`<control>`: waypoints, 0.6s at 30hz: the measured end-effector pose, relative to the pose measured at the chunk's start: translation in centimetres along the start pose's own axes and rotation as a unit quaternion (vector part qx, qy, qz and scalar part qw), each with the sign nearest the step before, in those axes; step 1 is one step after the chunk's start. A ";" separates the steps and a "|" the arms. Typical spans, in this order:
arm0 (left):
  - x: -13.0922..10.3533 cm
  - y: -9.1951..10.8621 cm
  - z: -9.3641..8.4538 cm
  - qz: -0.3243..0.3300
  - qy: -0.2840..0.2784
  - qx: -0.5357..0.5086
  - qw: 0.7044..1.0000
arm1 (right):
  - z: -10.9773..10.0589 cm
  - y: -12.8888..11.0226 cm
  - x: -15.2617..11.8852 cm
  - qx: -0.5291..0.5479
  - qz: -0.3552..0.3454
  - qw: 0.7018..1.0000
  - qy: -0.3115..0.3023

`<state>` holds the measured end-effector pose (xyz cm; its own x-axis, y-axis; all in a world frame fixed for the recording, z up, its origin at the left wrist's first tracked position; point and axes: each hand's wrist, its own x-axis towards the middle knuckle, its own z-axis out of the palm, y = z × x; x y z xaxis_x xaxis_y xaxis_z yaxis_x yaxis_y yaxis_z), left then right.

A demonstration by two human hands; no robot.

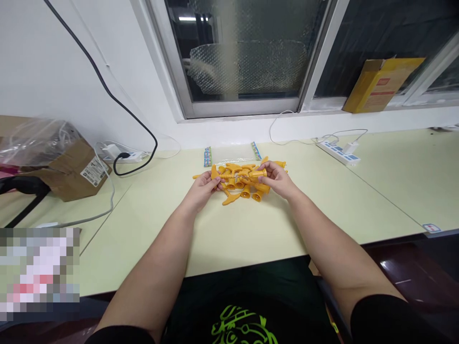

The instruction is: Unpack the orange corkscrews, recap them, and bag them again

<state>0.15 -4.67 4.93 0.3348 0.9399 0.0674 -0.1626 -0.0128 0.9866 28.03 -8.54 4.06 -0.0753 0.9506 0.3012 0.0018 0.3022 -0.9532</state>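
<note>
Several yellow plastic pieces (245, 194) lie in a pile on the pale table (229, 234). Above the pile, my left hand (203, 188) pinches the handle end of a yellow piece with a thin shaft. My right hand (278, 179) has its fingers closed on a yellow ribbed tube (256, 175). The shaft and the tube are in line with each other; whether they are joined I cannot tell. Just behind the pile lies a clear plastic bag (233, 154) with coloured ends.
At the left are a cardboard box (75, 167) with plastic wrap and a black cable (103, 81) running to a socket. A power strip (339, 152) lies at the right, and a yellow carton (382, 86) leans on the window.
</note>
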 end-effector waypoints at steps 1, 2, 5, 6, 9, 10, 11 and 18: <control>0.0 0.0 0.0 0.002 0.000 -0.003 1.000 | 0.1 0.1 0.0 -0.005 -0.003 1.000 -0.002; 0.0 -0.1 -0.1 0.002 -0.001 -0.004 1.000 | 0.3 0.3 0.0 -0.009 -0.008 1.000 -0.003; -0.2 -0.2 0.3 -0.002 -0.011 -0.006 1.000 | 1.0 0.6 -0.1 -0.019 -0.025 0.999 -0.019; -0.3 -0.2 0.6 -0.009 -0.020 -0.010 1.000 | 1.2 0.8 -0.2 -0.020 -0.032 0.999 -0.031; -0.8 -0.1 1.6 -0.059 -0.044 -0.039 0.997 | 1.7 1.1 -0.2 -0.039 -0.064 0.995 -0.066; -1.0 0.0 2.0 -0.085 -0.045 -0.050 0.994 | 1.7 1.1 -0.2 -0.056 -0.084 0.992 -0.068; -1.2 0.1 2.3 -0.111 -0.042 -0.059 0.991 | 1.7 1.1 -0.2 -0.078 -0.109 0.989 -0.066; -1.7 -0.1 3.5 -0.067 0.012 0.006 0.998 | 2.3 0.1 -0.6 -0.136 -0.137 0.979 -0.058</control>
<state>2.86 -7.49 5.21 0.3298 0.9415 -0.0698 -0.1055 0.1102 0.9883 25.77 -9.27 3.77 -0.2221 0.8211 0.5258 0.2298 0.5681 -0.7902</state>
